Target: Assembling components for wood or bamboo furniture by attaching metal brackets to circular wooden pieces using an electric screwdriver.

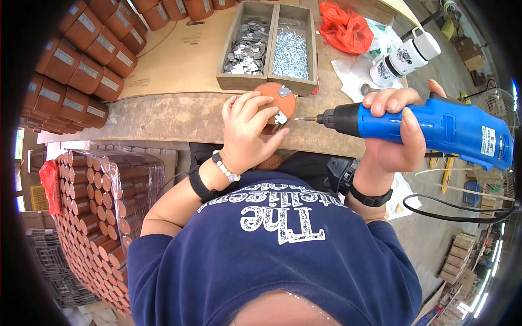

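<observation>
My left hand [246, 122] is wrapped round the side of a short brown cylinder [288, 101] at the table's front edge. A small metal plate [284, 91] lies on its round top. Another bright metal piece [280, 117] sits at its side, close to my left fingertips. My right hand [396, 122] grips a blue electric screwdriver [443, 127], held level with its bit pointing left. The bit's tip [302, 118] is a short way right of the cylinder, apart from it. My left fingers partly cover the cylinder.
A two-part wooden tray [228, 81] behind the cylinder holds flat metal pieces [251, 46] and screws [290, 54]. Stacked brown cylinders [87, 76] stand at the left. A red plastic bag [342, 30] and white bottle [402, 61] are back right. The screwdriver's black cable [457, 219] hangs right.
</observation>
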Motion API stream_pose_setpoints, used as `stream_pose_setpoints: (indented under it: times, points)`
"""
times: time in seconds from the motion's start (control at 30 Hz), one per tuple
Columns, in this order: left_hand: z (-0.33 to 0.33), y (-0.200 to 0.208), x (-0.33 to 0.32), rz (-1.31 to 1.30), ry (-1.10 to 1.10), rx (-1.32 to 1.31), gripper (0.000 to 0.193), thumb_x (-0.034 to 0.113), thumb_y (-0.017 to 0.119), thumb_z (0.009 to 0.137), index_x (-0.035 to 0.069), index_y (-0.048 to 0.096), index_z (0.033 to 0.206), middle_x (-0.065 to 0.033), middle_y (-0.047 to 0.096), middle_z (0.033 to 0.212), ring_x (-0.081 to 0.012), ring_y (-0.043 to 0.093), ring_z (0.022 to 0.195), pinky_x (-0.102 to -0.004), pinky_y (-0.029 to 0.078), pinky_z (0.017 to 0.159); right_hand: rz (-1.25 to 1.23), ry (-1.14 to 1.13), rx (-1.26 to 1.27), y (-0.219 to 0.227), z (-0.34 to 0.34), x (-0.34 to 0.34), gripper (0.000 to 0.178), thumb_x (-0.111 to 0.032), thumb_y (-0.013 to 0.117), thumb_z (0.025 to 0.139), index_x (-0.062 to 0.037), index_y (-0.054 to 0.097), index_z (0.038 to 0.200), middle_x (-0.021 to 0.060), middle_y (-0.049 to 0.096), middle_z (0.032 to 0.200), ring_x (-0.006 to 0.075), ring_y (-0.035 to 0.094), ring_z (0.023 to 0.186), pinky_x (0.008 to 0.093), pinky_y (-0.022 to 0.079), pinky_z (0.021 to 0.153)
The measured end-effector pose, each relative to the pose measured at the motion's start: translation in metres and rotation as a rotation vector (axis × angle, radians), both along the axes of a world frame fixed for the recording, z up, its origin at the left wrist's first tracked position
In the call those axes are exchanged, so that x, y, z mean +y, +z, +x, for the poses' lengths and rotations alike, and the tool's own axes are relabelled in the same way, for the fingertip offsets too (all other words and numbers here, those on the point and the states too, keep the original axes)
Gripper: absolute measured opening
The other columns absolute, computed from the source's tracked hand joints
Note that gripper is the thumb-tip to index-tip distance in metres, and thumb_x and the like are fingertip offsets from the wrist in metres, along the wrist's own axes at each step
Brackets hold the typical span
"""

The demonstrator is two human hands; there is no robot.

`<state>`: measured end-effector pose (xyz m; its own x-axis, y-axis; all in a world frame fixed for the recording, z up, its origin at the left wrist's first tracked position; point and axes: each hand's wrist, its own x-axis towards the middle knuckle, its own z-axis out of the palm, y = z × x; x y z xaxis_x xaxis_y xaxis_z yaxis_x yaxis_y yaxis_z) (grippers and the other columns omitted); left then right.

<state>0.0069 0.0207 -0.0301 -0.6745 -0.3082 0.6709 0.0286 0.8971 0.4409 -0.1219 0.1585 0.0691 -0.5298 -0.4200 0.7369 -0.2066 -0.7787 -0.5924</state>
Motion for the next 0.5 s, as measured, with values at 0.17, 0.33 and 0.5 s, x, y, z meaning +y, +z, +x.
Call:
stream_pose_setpoints:
  times: [0.17,0.33,0.5]
  points:
    - [-0.001,-0.004,-0.003,-0.034,0.02,-0.016,0.024,0.012,0.069,0.058,0.008,0.057,0.079,-0.0057,0.055,0.096,-0.0254,0.047,0.1,-0.0412,0.028,0.087,0.017,-0.029,-0.036,0.003,0.005,-0.005,0.055,-0.008,0.045,0.073,-0.0013,0.02,0.121,0.0134,0.05,0.074,0.0236,0.051,0.063,0.0422,0.042,0.065]
    - [0.0,-0.006,-0.002,-0.027,0.021,-0.016,0.027,0.014,0.07,0.057,0.008,0.058,0.081,-0.0056,0.055,0.097,-0.0254,0.047,0.1,-0.0413,0.027,0.088,0.034,-0.044,-0.055,0.002,0.008,-0.009,0.055,-0.007,0.046,0.073,-0.0012,0.02,0.121,0.0136,0.05,0.075,0.0233,0.051,0.063,0.0418,0.043,0.064]
    - [0.002,0.0,0.0,0.011,0.06,-0.016,0.027,0.014,0.07,0.057,0.008,0.059,0.081,-0.0056,0.056,0.096,-0.025,0.048,0.099,-0.0411,0.026,0.088,0.087,-0.055,0.021,-0.004,0.007,-0.018,0.057,-0.005,0.045,0.072,-0.0012,0.017,0.122,0.0141,0.05,0.075,0.0242,0.052,0.062,0.0414,0.045,0.064]
